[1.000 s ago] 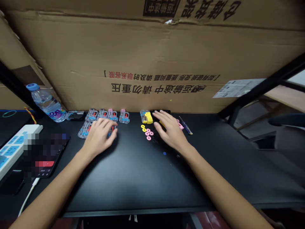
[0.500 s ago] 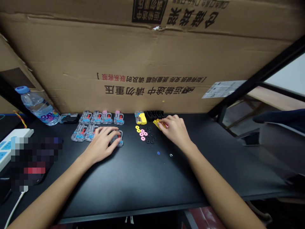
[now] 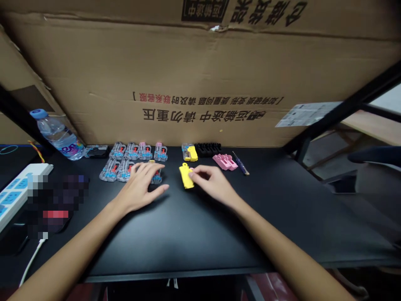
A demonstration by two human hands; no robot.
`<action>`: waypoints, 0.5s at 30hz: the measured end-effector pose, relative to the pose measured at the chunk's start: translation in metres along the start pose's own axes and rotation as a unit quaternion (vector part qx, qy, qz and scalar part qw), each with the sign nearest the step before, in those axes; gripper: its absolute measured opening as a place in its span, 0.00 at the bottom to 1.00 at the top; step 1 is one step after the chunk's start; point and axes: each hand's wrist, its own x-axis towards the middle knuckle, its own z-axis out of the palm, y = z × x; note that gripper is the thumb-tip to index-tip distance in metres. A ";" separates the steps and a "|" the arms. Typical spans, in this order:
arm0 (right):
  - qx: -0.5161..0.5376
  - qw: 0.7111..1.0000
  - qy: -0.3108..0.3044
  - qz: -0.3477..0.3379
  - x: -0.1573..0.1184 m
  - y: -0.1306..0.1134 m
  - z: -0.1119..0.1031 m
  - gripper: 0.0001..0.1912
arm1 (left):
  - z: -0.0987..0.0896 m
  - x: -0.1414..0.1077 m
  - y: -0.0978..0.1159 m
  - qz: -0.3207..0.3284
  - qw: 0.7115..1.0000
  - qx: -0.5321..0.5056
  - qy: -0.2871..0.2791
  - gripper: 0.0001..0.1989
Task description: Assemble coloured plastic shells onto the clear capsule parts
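Note:
My left hand (image 3: 142, 186) is spread palm down, with its fingers apart over a clear plastic casing (image 3: 156, 179) that it partly covers. My right hand (image 3: 213, 182) pinches a bright yellow plastic part (image 3: 186, 175) with a small loop at its top, above the tabletop. Left of my left hand lie more clear casings (image 3: 109, 170) with red and blue bits inside, set in two rows. Behind the yellow part sits a casing with a yellow piece (image 3: 190, 153) on it. The small rings seen earlier are hidden by my right hand and the yellow part.
Black plastic parts (image 3: 208, 149) line the back, beside pink parts (image 3: 224, 161) and a slim screwdriver-like tool (image 3: 240, 163). A water bottle (image 3: 59, 136) leans at the back left, near a power strip (image 3: 19, 188). Cardboard (image 3: 188, 75) walls off the back.
My right hand has brought the yellow part leftward and nearer, uncovering the pink parts and slim tool. My left hand has lifted slightly and its fingers have opened. The view has shifted a little.

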 end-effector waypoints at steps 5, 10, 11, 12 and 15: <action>0.007 0.998 -0.066 0.019 -0.010 0.001 0.029 0.13 | 0.008 -0.001 0.012 0.036 0.998 -0.028 -0.037 0.42; -0.015 0.998 -0.053 0.005 -0.012 0.009 0.030 0.13 | 0.012 0.000 0.015 0.030 0.997 -0.038 -0.059 0.31; -0.030 0.998 -0.047 -0.003 -0.011 0.011 0.027 0.12 | 0.012 0.000 0.015 0.028 0.997 -0.037 -0.059 0.30; -0.053 0.998 -0.036 -0.015 -0.010 0.013 0.025 0.12 | 0.012 0.000 0.015 0.027 0.997 -0.035 -0.059 0.30; -0.166 0.983 0.020 -0.072 -0.005 0.021 0.012 0.11 | 0.013 -0.001 0.015 0.026 0.998 -0.029 -0.049 0.37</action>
